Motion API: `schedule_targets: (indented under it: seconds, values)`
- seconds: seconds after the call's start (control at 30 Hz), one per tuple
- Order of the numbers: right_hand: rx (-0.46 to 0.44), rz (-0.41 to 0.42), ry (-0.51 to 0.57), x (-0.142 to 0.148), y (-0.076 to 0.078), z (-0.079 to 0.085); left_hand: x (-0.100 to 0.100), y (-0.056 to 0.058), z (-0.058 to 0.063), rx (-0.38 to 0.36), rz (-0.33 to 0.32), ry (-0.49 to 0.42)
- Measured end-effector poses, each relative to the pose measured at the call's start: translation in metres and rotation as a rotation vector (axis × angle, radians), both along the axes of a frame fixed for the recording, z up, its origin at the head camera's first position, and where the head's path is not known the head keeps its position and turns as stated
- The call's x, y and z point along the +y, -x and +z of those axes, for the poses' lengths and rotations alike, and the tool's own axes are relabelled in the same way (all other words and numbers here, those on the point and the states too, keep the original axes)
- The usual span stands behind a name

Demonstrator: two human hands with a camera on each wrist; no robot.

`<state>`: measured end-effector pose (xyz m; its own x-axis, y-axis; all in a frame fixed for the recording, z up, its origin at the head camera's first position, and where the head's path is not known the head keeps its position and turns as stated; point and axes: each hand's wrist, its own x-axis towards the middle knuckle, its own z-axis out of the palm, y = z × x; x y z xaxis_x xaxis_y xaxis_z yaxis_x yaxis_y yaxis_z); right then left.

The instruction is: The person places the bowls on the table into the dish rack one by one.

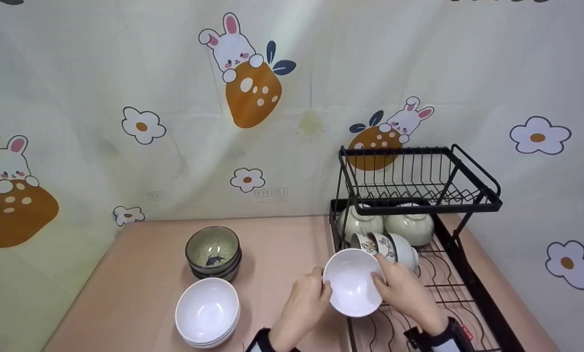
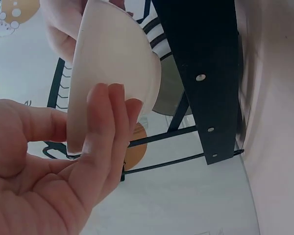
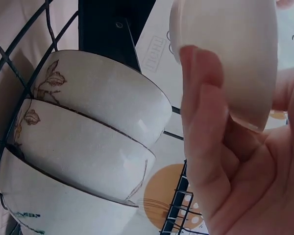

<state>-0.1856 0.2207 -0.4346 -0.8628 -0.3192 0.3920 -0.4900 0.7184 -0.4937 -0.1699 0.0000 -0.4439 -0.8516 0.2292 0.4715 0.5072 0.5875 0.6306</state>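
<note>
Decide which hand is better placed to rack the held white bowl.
Likely the right hand, gripping the white bowl nearer the floral bowls; the left hand appears outside the black dish rack.

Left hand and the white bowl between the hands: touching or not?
Touching. The left wrist view shows the left hand with fingers against the white bowl's outer wall, thumb at its rim.

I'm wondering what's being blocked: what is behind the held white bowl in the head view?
Behind the white bowl, patterned bowls and the dish rack partly show past its edge and the right hand. What lies directly behind both is covered.
</note>
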Motion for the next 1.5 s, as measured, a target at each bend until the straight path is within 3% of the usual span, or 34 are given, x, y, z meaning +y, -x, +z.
schedule_targets:
  seconds: [0.13,0.37,0.67,0.77,0.93,1.13,1.3,1.5]
  values:
    - [0.005,-0.044,0.023,0.003,-0.001,0.002,0.003,-0.003,-0.001,-0.025,-0.031,0.003]
    - [0.205,-0.077,0.004,0.017,0.002,0.007,0.011,-0.008,-0.003,-0.062,-0.074,0.07]
    - [0.233,-0.184,0.067,0.048,0.004,0.019,0.02,-0.013,-0.01,-0.183,-0.086,0.2]
    - [0.255,-0.208,0.094,0.061,0.004,0.021,0.023,-0.013,-0.015,-0.172,-0.075,0.262]
    - [0.249,-0.333,0.082,0.079,0.003,0.025,0.027,-0.015,-0.023,-0.127,-0.055,0.315]
    - [0.42,-0.468,0.086,0.094,0.007,0.023,0.032,-0.018,-0.029,-0.098,-0.053,0.379]
    - [0.508,-0.593,0.069,0.101,0.009,0.019,0.035,-0.019,-0.031,-0.074,-0.046,0.404]
    - [0.58,-0.653,-0.005,0.103,0.013,0.011,0.036,-0.018,-0.032,-0.093,-0.053,0.39]
